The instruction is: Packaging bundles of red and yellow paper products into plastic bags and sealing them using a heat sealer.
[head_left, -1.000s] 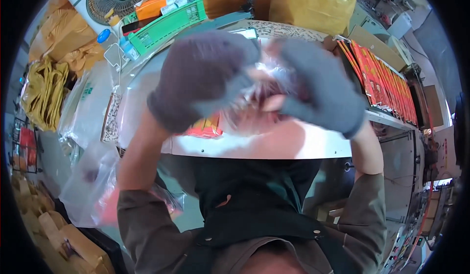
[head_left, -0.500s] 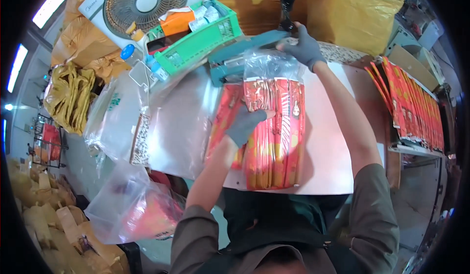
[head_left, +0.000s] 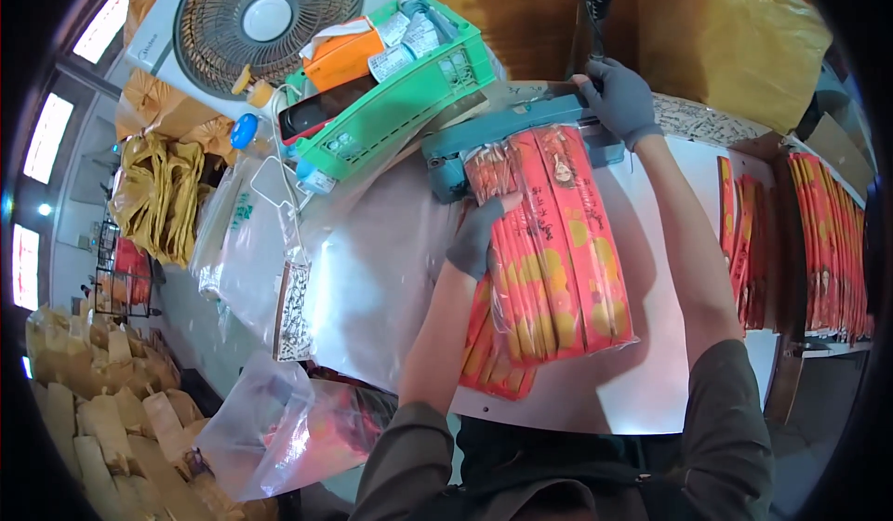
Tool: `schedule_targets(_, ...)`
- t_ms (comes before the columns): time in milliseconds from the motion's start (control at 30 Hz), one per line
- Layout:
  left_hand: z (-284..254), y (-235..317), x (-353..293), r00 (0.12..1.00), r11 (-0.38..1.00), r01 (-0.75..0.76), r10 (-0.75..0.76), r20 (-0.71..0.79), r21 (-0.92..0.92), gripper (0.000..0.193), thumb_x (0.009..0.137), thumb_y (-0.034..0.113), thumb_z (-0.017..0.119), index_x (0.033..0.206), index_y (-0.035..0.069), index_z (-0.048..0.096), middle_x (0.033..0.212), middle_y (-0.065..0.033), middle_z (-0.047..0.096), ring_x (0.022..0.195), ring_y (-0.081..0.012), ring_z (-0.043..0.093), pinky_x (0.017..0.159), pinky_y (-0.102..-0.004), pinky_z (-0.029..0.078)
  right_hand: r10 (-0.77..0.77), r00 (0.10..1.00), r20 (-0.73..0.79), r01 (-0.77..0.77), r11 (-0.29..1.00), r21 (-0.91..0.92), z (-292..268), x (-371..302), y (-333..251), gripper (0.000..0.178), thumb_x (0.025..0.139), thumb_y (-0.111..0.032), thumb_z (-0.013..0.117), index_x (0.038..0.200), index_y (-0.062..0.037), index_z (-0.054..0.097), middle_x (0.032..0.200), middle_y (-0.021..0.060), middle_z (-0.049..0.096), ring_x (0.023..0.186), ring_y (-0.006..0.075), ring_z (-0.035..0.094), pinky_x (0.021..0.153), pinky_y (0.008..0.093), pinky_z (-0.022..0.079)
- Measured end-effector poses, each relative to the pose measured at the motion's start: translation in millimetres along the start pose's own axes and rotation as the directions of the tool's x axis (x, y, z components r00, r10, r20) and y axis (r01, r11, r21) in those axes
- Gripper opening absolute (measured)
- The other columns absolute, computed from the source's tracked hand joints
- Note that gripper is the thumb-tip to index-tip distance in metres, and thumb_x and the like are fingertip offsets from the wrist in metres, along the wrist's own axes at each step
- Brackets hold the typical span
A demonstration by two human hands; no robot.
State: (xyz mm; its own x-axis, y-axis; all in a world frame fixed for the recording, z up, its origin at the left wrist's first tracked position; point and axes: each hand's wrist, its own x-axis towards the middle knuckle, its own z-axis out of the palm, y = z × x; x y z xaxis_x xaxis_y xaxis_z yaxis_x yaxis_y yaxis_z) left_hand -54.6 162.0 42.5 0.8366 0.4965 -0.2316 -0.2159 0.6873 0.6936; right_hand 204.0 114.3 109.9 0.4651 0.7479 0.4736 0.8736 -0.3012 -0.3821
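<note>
My left hand (head_left: 476,238), in a grey glove, grips the left side of a clear plastic bag of red packets (head_left: 572,270), its thumb lying on top. The packets are long and flat with yellow patterns. The bag's far end reaches into a teal bag sealer (head_left: 512,126), whose arm is down across it. My gloved right hand (head_left: 621,102) is closed around the right end of the sealer's arm; some fingers are hidden. More red packets (head_left: 502,367) lie on the table, partly under the bag and my left wrist.
Clear plastic bags (head_left: 358,251) lie flat left of the sealer. A green basket (head_left: 400,102) with an orange box and a white fan (head_left: 270,19) stand at the back left. More red packets (head_left: 828,242) are stacked upright at right. A large plastic bag (head_left: 298,428) sits below the table's left edge.
The sealer's arm has come down from its raised position, with my right hand on it. The bag of packets has tilted, its near end swinging right. The whole view has shifted.
</note>
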Motion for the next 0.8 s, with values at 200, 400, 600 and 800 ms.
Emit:
schedule_targets(200, 3.6, -11.3, 3.8, 0.997, 0.994, -0.076, 0.078, 0.020, -0.083, 0.038, 0.084, 0.012, 0.058, 0.120, 0.001, 0.051, 0.110, -0.0110, 0.061, 0.094, -0.0206, 0.063, 0.080, -0.0348, 0.053, -0.064, 0.998, -0.023, 0.063, 0.997, -0.045, 5.7, 3.6, 0.9, 0.031, 0.088, -0.033, 0.054, 0.096, -0.0060, 0.066, 0.098, 0.0172, 0.063, 0.089, 0.0350, 0.060, 0.076, 0.0413, 0.048)
schedule_targets(400, 25.9, -17.7, 5.0, 0.996, 0.978, -0.090, 0.086, -0.032, -0.187, 0.037, 0.083, 0.017, 0.063, 0.115, 0.002, 0.056, 0.105, -0.0088, 0.063, 0.096, -0.0201, 0.062, 0.085, -0.0360, 0.050, -0.016, 0.997, 0.082, 0.030, 0.985, -0.168, 1.5, 2.5, 14.5, 0.032, 0.088, -0.035, 0.052, 0.107, -0.0088, 0.053, 0.094, 0.0196, 0.060, 0.089, 0.0391, 0.058, 0.076, 0.0456, 0.047)
schedule_targets(600, -15.9, 26.9, -64.7, 0.904, 0.116, 0.198, 0.362, -0.227, 0.973, 0.080, 0.074, 0.065, 0.056, 0.121, 0.000, 0.050, 0.108, -0.0248, 0.059, 0.098, -0.0329, 0.061, 0.085, -0.0406, 0.047, 0.060, 0.881, 0.470, -0.277, 0.870, 0.408, -23.6, -112.0, -49.1, 0.073, 0.089, -0.036, 0.057, 0.147, -0.0163, 0.016, 0.119, 0.0179, 0.054, 0.100, 0.0312, 0.056, 0.087, 0.0390, 0.045)
schedule_targets(800, -2.6, 13.9, -141.0, 0.935, 0.514, 0.086, 0.253, -0.247, 0.854, 0.084, 0.074, 0.053, 0.066, 0.136, 0.003, 0.038, 0.125, -0.0188, 0.053, 0.114, -0.0270, 0.053, 0.097, -0.0351, 0.040, -0.054, 0.890, 0.453, -0.408, 0.349, 0.844, 26.8, -230.1, -70.4, 0.067, 0.091, -0.032, 0.055, 0.142, -0.0014, 0.024, 0.126, 0.0140, 0.048, 0.113, 0.0206, 0.050, 0.094, 0.0313, 0.041)
